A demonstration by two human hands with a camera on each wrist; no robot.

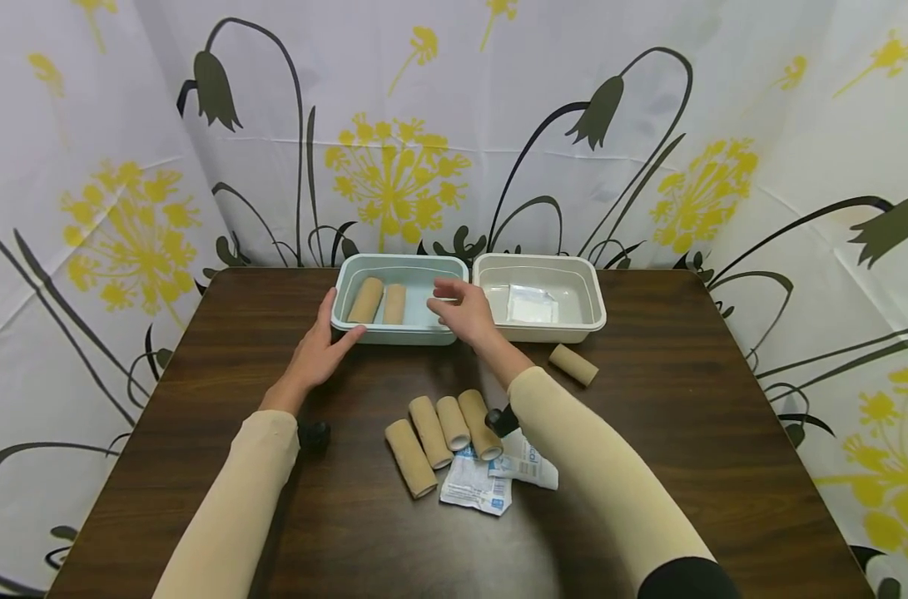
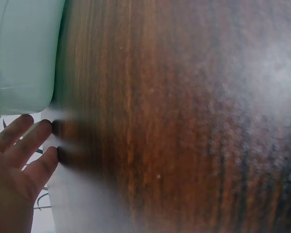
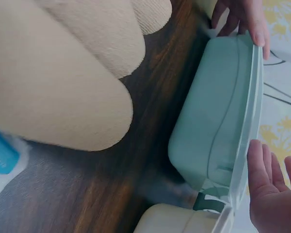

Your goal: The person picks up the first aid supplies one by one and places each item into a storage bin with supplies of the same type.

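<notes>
My left hand [image 1: 320,349] touches the left end of a pale blue-green plastic bin [image 1: 401,335], its fingers along the outside and the thumb near the front rim. In the left wrist view its fingers [image 2: 31,138] look fairly straight. Two cardboard tubes [image 1: 367,301] lie inside this bin on the left. My right hand [image 1: 464,312] hovers over the bin's right end, with nothing visible between its loosely bent fingers. Beside it stands a cream bin [image 1: 547,334] holding a white packet [image 1: 532,304].
Several cardboard tubes [image 1: 411,457] lie side by side on the dark wooden table [image 1: 671,399]. Two white and blue printed packets [image 1: 476,484] lie next to them, partly overlapped. Another tube [image 1: 573,365] is in front of the cream bin. A flowered curtain [image 1: 528,166] hangs behind the table.
</notes>
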